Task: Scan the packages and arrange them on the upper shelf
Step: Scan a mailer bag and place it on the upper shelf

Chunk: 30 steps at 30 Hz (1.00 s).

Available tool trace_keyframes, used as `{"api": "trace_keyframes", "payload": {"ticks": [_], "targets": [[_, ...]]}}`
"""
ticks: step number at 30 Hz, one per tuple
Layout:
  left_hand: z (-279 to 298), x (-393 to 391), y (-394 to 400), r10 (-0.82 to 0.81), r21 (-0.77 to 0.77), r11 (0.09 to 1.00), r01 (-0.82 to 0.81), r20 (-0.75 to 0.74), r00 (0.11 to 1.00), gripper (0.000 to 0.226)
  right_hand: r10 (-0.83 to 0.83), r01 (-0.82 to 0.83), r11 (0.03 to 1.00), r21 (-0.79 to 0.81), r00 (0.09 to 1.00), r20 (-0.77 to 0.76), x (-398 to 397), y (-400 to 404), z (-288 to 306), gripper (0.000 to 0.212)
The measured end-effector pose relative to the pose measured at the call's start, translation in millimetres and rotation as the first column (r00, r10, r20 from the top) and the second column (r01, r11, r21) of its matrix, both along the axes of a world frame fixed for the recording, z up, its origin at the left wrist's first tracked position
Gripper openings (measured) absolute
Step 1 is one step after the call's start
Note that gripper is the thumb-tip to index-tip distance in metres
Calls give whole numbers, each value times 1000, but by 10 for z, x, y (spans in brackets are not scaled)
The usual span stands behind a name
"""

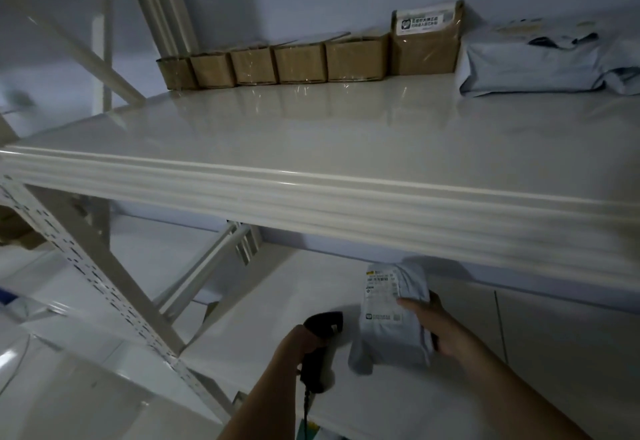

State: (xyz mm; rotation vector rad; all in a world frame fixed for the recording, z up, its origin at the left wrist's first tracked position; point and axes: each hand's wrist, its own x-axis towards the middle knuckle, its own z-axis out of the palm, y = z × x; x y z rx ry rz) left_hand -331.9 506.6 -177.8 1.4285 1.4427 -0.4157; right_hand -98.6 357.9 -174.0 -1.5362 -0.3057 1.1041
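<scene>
Scanning is in hand; left hand (304,342) grips black handheld barcode scanner (320,346), right hand (434,325) holds grey plastic mailer package (391,318), label facing up; next, aim at its barcode, then lift it onto glossy white upper shelf (311,142).

I see 1 grey poly-bag package (393,315) with its white label facing me, held below the upper shelf (311,135); on that shelf stand 6 brown boxes (304,62) in a row, grey bags (540,65) beside them
</scene>
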Motion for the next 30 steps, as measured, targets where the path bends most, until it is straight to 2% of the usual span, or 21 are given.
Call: {"api": "trace_keyframes", "payload": {"ticks": [2,3,6,10,13,16,18,22,24,26,27,30], "targets": [[-51,9,23,0,1,1000,0,33,999,38,-12,12,1000,-7,999,41,-95,-20,92,48],[-59,8,17,8,0,1000,-8,67,998,32,-38,39,999,-21,998,42,-118,-31,101,51],[-96,8,-40,11,-15,1000,-8,179,984,35,-169,170,980,-108,985,19,-181,-108,110,99],[-136,-71,-141,25,55,997,-48,361,932,34,-259,257,956,-140,966,0,-120,-338,-257,129],[-165,-244,-140,23,122,989,-83,430,903,33,-303,302,943,-142,953,16,-291,-517,-280,110],[-20,-457,-212,28,131,982,-137,614,789,26,-292,297,946,-133,955,56,-745,-709,40,70],[103,-590,-300,79,53,985,-161,697,713,27,-280,287,951,-115,957,75,-952,-820,134,51],[425,-757,-432,218,-161,976,-148,774,594,22,-333,343,938,-49,932,142,-1212,-908,265,49],[579,-757,-460,184,-136,983,-125,791,584,22,-371,381,924,-27,912,173,-1306,-923,306,57],[726,-720,-493,135,-85,990,-112,796,590,20,-397,413,910,-28,890,225,-1360,-954,360,85],[802,-702,-519,113,-72,993,-92,803,585,17,-396,414,910,-23,883,251,-1378,-976,394,92],[973,-642,-626,23,-41,999,19,815,579,13,-389,404,915,3,878,278,-1437,-1044,488,87]]}}
